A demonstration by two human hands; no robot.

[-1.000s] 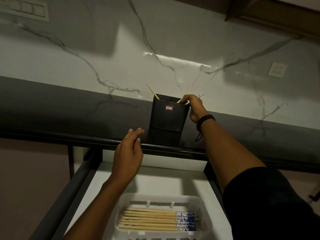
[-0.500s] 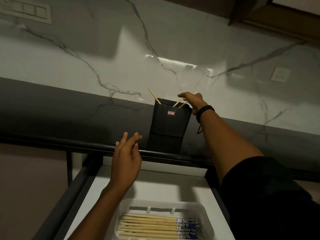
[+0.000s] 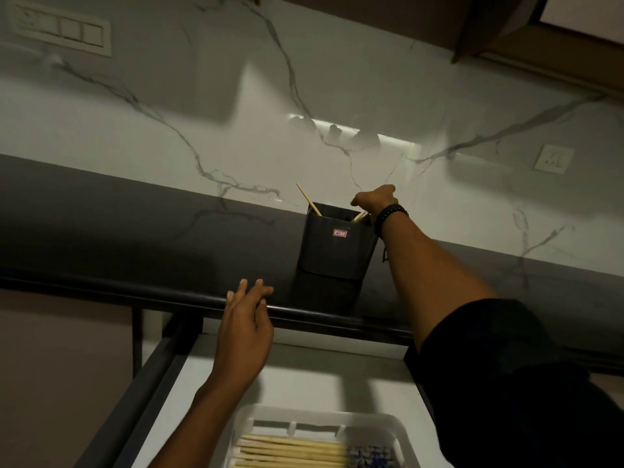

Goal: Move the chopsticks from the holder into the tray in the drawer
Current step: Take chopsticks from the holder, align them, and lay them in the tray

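Note:
A black square holder (image 3: 336,246) stands on the dark counter against the marble wall. One wooden chopstick (image 3: 308,198) leans out of its left corner; other chopstick ends (image 3: 358,216) show at its right corner. My right hand (image 3: 374,201) reaches over the holder's right rim, fingers curled down into it by those ends; whether it grips them is hidden. My left hand (image 3: 244,327) hovers open, holding nothing, by the counter's front edge above the drawer. A white tray (image 3: 388,430) in the open drawer holds several chopsticks (image 3: 290,450) laid side by side.
The drawer (image 3: 304,376) has a white floor and dark side rails (image 3: 148,376). The counter's rounded black edge (image 3: 337,314) runs across above it. A switch panel (image 3: 60,28) and a socket (image 3: 553,159) sit on the wall.
My right hand has dipped from the holder's right side down into its opening. The left hand stayed near the counter edge. The camera tilted up, so the tray sits lower in view.

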